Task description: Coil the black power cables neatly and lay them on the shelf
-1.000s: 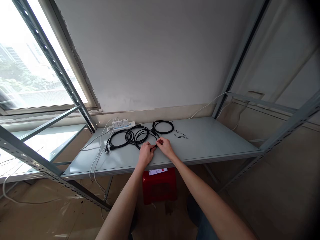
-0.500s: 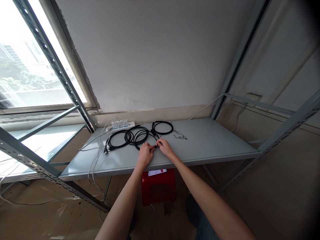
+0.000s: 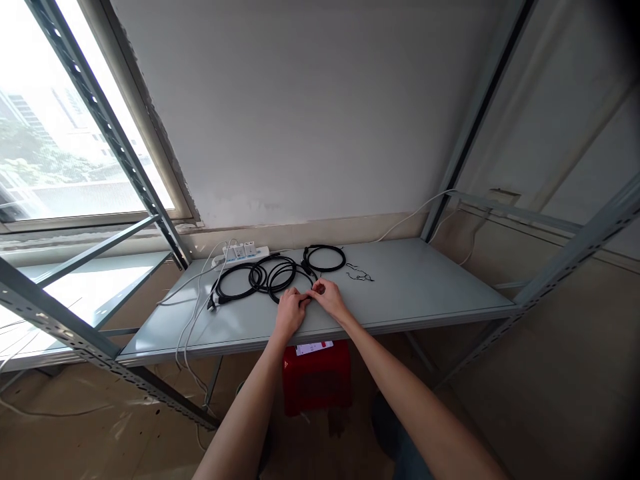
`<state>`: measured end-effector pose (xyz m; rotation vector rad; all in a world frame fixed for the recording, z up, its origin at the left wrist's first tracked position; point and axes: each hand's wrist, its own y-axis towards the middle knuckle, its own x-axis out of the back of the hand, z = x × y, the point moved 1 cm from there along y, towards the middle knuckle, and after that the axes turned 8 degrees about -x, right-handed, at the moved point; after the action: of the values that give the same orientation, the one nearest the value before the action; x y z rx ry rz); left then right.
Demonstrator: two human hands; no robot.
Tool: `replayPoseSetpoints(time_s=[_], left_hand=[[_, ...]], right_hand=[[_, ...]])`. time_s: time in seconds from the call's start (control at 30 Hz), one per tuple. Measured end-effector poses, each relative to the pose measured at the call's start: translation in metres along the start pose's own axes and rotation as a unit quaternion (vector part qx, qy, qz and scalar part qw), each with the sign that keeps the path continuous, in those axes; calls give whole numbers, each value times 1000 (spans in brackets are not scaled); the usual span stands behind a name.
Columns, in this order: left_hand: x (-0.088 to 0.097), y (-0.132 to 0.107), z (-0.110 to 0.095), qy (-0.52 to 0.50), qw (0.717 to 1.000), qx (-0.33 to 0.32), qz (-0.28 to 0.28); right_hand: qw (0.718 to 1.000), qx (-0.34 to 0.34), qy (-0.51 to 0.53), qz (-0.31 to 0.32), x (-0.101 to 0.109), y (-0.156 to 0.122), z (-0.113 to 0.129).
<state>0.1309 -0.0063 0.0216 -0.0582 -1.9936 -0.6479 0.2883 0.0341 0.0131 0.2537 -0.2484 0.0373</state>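
Observation:
My left hand (image 3: 291, 310) is closed on part of a black cable (image 3: 283, 275) at the near edge of its coil. Thumb and forefinger of my right hand (image 3: 327, 298) are pinched together, touching the left fingertips; what lies between them is too small to make out. The coil overlaps another looped black cable (image 3: 235, 295) on the left, which has a plug at its near end. Behind my right hand lies a separate black cable coil (image 3: 325, 269). Several thin black ties (image 3: 360, 275) are scattered to its right.
A white power strip (image 3: 257, 254) with adapters stands by the wall, and white cords (image 3: 193, 323) run from it over the front edge of the grey shelf (image 3: 425, 287). Metal posts (image 3: 465, 133) frame the shelf. A red stool (image 3: 317, 380) is below.
My right hand has shifted slightly left, its fingertips now meeting those of my left hand. The left hand stays nearly in place, and the coils lie as before.

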Motion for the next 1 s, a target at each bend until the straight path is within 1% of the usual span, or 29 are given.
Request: replayPoseSetpoints(time_s=[0.1, 0.17, 0.3, 0.5, 0.6, 0.73, 0.9, 1.0], left_hand=[[-1, 0, 1, -5, 1000, 1, 0], [-1, 0, 1, -8, 1000, 1, -4], [-1, 0, 1, -5, 1000, 2, -2], [0, 1, -1, 13, 1000, 4, 7], [1, 1, -2, 14, 1000, 6, 10], [1, 1, -2, 16, 1000, 4, 10], [1, 1, -2, 8, 1000, 5, 6], [1, 1, -2, 7, 1000, 5, 6]], right_hand=[[1000, -13, 6, -16, 1, 2, -3], [1000, -11, 5, -16, 1, 4, -6], [1000, 5, -13, 4, 0, 6, -9], [996, 26, -51, 62, -3, 6, -8], [993, 44, -87, 61, -4, 7, -8], [991, 39, -111, 59, -3, 6, -6], [997, 21, -60, 53, -2, 1, -1], [998, 11, -32, 52, -3, 0, -1]])
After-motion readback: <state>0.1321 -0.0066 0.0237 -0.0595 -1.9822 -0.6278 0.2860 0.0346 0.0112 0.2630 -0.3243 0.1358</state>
